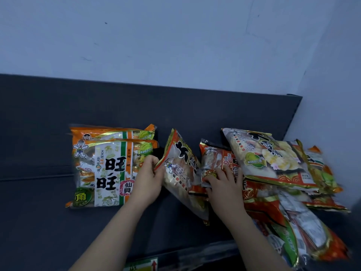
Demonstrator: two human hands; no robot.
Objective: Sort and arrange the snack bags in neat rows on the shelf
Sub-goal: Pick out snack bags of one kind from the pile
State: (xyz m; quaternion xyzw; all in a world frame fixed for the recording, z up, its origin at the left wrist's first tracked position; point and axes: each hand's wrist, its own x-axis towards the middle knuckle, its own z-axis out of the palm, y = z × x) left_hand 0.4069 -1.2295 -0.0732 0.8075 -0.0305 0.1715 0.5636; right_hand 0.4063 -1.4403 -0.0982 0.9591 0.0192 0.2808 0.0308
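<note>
Two orange-and-white snack bags (109,171) lie stacked flat at the left of the dark shelf (39,133). My left hand (147,178) grips the left edge of a red-trimmed bag (182,173) that stands tilted on its side in the middle. My right hand (222,181) presses on a red bag (216,161) just to its right. A loose heap of red, white and green bags (283,182) spreads from there to the right end, topped by a large white bag (265,155).
A pale wall (175,45) rises behind the shelf and turns a corner at the right end (322,114). Dark shelf surface shows left of the stacked bags and in front of them. A green label with a red arrow (144,265) sits below the front edge.
</note>
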